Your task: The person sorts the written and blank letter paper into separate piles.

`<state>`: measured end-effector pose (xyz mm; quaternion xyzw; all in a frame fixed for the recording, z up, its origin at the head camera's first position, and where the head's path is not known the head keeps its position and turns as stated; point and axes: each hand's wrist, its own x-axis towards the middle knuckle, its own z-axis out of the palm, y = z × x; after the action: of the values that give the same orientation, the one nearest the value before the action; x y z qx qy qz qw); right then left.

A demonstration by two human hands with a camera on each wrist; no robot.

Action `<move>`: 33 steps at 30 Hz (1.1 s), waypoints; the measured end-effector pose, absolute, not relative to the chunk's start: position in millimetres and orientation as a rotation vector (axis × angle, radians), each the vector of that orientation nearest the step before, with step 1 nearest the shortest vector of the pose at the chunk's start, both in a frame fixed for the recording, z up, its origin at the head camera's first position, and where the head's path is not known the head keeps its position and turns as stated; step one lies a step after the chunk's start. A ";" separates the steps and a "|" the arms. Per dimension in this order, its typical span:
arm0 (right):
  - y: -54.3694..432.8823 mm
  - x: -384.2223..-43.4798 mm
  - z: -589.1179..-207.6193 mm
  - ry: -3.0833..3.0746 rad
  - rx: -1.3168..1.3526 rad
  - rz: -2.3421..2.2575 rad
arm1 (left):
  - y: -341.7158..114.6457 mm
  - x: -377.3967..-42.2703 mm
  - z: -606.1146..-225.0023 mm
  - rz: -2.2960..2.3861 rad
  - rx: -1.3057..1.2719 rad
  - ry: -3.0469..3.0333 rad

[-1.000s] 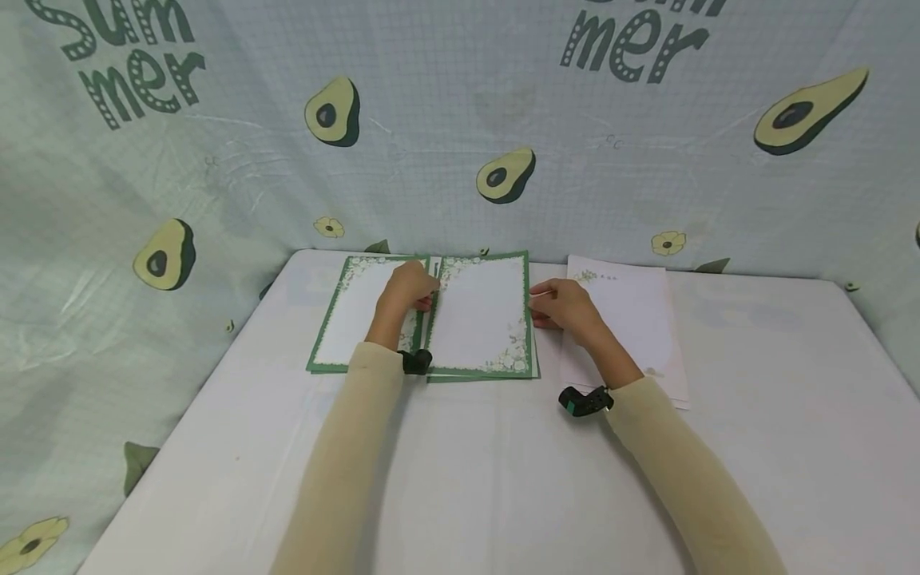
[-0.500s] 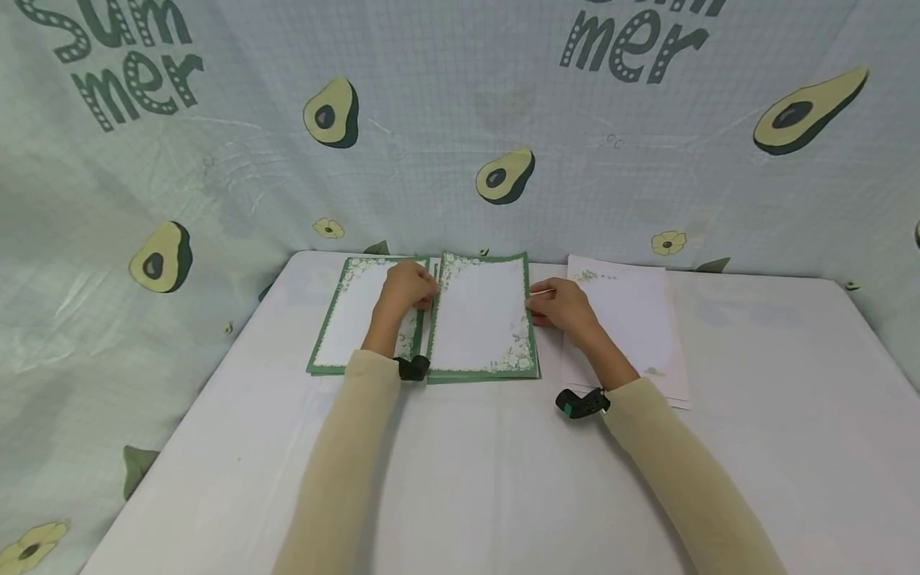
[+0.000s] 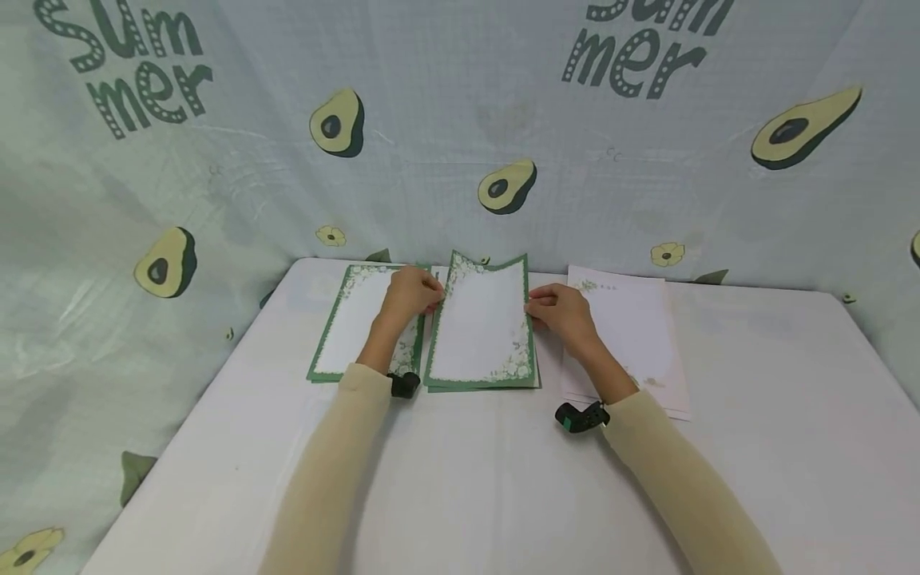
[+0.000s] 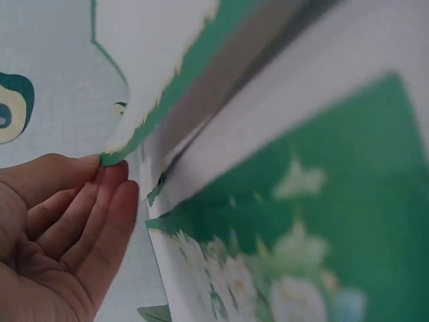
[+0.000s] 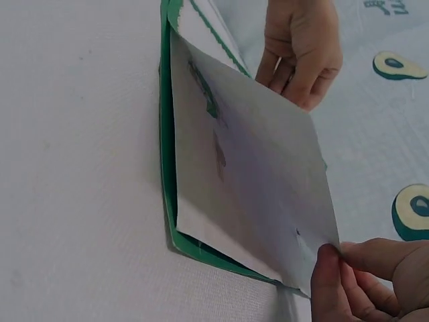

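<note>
A sheet of paper (image 3: 480,327) with a green border and white flowers is raised off the stack beneath it, its far edge bowed. My left hand (image 3: 410,297) pinches its left edge between thumb and fingers, close up in the left wrist view. On the opposite side, my right hand (image 3: 564,313) pinches the right edge. The right wrist view shows the sheet's pale underside (image 5: 261,161), with green-edged paper (image 5: 201,251) below it. Part of another green-bordered sheet (image 3: 355,323) lies hidden under my left hand and wrist.
Pale pink-edged sheets (image 3: 636,331) lie to the right, partly behind my right forearm. The white table (image 3: 460,479) meets a curtain (image 3: 431,120) printed with avocados at its back edge.
The middle green-bordered sheet has been lifted in both hands and its far edge now bows more. The left hand has shifted slightly. The head view has tilted up a little.
</note>
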<state>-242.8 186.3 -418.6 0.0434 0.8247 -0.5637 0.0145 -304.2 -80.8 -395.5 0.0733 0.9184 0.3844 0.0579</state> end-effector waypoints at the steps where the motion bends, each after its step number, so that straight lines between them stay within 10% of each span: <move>1: 186.2 -242.2 -418.9 2.584 0.132 -1.758 | -81.4 -303.2 -395.7 1.168 0.234 2.799; 33: 158.6 -234.0 -420.1 2.712 0.089 -2.022 | -115.7 -272.4 -382.7 1.697 0.140 2.678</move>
<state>-234.0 158.6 -420.1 0.0262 0.7955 -0.5932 -0.1208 -272.4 -115.7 -382.7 0.0441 0.8438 0.5347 -0.0158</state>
